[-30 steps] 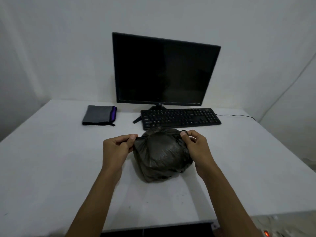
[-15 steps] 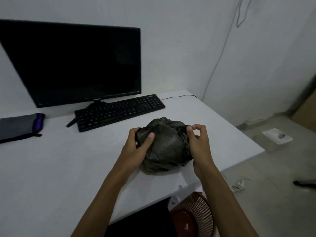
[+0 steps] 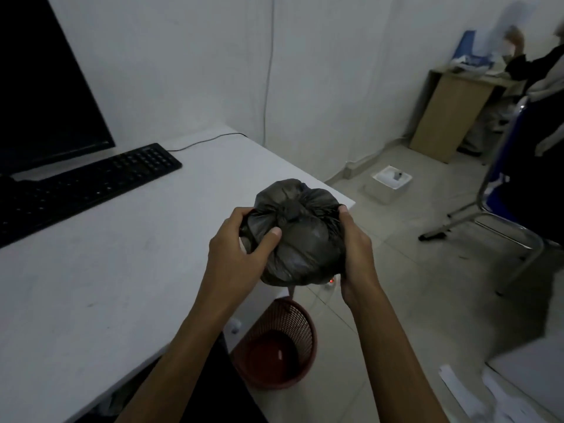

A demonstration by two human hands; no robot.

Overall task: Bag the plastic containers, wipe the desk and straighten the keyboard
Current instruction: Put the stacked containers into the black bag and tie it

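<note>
Now both hands cradle the tied bag between them. The left hand (image 3: 241, 248) curls round its near-left side, thumb pressed flat on the front of the plastic and fingertips tucked behind the top-left edge. The right hand (image 3: 355, 254) grips the right flank, its fingers wrapped round the far side and mostly hidden, the thumb up near the gathered folds.

The black plastic bag (image 3: 297, 236) is lifted off the desk (image 3: 106, 270), held in the air past the desk's near-right corner and roughly above the red mesh wastebasket (image 3: 274, 343) on the floor.

Judging by the way the film dimples under the thumb, the bag is soft and thin, while the rounded bulge suggests light, hollow containers inside that could shift or crackle. It probably weighs little. The film looks slick, so a hold under the belly or at the knot seems safer than a squeeze on the sides.

The bag is dark grey-black, slightly glossy, crumpled into radiating creases that meet at a small tight knot on top; it forms a lumpy ball.

Farther left, the black keyboard (image 3: 85, 184) lies at a slant on the desk, in front of the monitor (image 3: 45, 96).
</note>
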